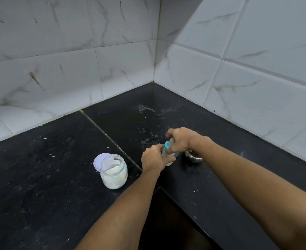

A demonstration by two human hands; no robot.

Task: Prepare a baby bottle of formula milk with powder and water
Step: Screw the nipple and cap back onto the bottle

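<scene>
Your left hand (153, 158) wraps the baby bottle (167, 150) on the tabletop (58, 204), near its inner front corner | right hand (180, 139) fingers pinch its blue top | powder jar (114, 171) stands open, lid (100, 161) behind it | looks near the end: closing, then shaking.

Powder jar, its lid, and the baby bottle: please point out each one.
Powder jar (114, 175): head view, on its glass side.
Jar lid (98, 161): head view, on its flat face.
Baby bottle (167, 146): head view, on its blue collar.
</scene>
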